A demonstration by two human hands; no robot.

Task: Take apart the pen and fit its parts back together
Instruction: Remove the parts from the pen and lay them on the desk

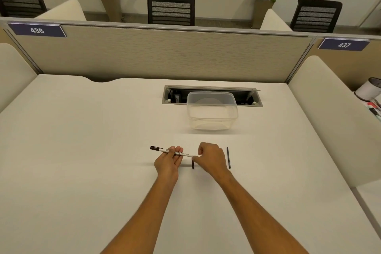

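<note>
Left hand (168,161) palm up, fingers curled around the white pen barrel (171,152), held just above the desk (82,150), black cap end sticking out left. Right hand (210,158) pinches the barrel's right end. Small black part (193,164) on the desk between the hands. Thin black refill (228,158) lies just right of right hand. Clear container (212,109) beyond.

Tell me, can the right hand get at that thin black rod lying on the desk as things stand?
Probably yes. The thin black rod lies in the open just right of the right hand, nothing between them, but that hand is pinching the pen end and must let go first.
</note>
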